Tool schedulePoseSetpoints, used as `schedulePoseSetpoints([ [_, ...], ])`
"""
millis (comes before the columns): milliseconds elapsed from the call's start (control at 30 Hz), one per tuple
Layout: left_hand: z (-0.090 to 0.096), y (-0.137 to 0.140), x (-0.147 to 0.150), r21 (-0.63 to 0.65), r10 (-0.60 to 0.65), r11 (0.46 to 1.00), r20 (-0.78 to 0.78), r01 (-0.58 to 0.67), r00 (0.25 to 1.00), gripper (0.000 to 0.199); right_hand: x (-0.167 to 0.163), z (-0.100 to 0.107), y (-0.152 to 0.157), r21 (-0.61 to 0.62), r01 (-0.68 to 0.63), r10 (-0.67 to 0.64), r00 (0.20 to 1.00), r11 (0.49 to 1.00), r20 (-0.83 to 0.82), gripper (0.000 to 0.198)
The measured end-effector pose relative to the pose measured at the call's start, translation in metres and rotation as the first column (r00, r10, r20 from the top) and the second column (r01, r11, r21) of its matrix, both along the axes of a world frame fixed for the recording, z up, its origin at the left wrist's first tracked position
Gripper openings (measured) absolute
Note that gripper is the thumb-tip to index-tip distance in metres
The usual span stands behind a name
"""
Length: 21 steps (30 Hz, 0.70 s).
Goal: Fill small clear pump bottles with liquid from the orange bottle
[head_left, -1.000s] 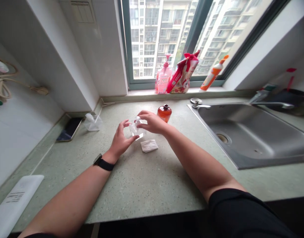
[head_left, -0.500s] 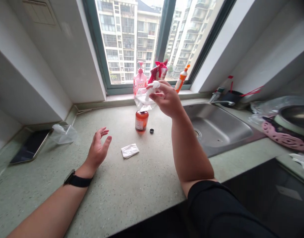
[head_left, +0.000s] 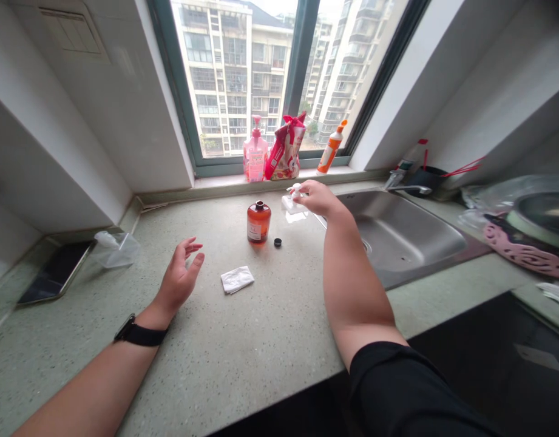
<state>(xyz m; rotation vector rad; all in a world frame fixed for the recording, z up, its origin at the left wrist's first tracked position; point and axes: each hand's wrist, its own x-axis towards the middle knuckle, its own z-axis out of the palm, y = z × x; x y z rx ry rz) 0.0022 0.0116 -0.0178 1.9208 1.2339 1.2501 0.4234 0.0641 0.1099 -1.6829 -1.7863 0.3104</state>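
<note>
My right hand (head_left: 316, 198) pinches the white top of a clear pump bottle (head_left: 294, 207), which is upright at the counter by the sink's left edge. Whether its base touches the counter I cannot tell. To its left stands an amber bottle (head_left: 257, 224) with a pale label and an uncapped black neck. A small black cap (head_left: 278, 243) lies beside that bottle. My left hand (head_left: 182, 270), with a dark watch on the wrist, holds nothing, its fingers apart, over the counter. A folded white tissue (head_left: 237, 280) lies to the right of it.
On the left lie a dark-screened phone (head_left: 56, 270) and a second clear bottle (head_left: 118, 249) with a white top. A pink pump bottle (head_left: 255, 155), a red bag (head_left: 286, 149) and an orange-and-white bottle (head_left: 331, 150) line the windowsill. The steel sink (head_left: 411, 227) is at right.
My right hand has lowered the clear pump bottle from above the amber bottle, down and to the right, towards the counter by the sink. My left hand has hardly moved.
</note>
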Motion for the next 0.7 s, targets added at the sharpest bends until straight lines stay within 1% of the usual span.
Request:
schedulePoseSetpoints([
  [100, 0.003, -0.002, 0.001, 0.001, -0.011, 1.0, 0.004, 0.011, 1.0, 0.062, 0.007, -0.013, 0.008, -0.181, 0.032, -0.038, 0.999, 0.983, -0.029, 0.019],
  [133, 0.004, -0.003, 0.001, 0.007, -0.016, 1.0, 0.008, 0.016, 1.0, 0.061, 0.009, -0.017, 0.009, -0.216, 0.038, -0.047, 0.998, 0.976, -0.037, 0.02],
  [233, 0.007, -0.006, 0.001, 0.028, -0.033, 0.999, 0.007, 0.033, 0.999, 0.057, 0.016, -0.028, 0.012, -0.271, 0.054, -0.07, 0.996, 0.961, -0.049, 0.025],
  [400, 0.008, -0.008, 0.001, 0.048, -0.042, 0.998, -0.012, 0.043, 0.999, 0.054, 0.026, -0.037, 0.016, -0.312, 0.066, -0.093, 0.993, 0.948, -0.071, 0.03],
  [700, 0.011, -0.011, 0.003, 0.015, -0.053, 0.998, -0.049, 0.054, 0.997, 0.055, 0.033, -0.035, 0.018, -0.329, 0.095, -0.125, 0.99, 0.94, -0.072, 0.031],
])
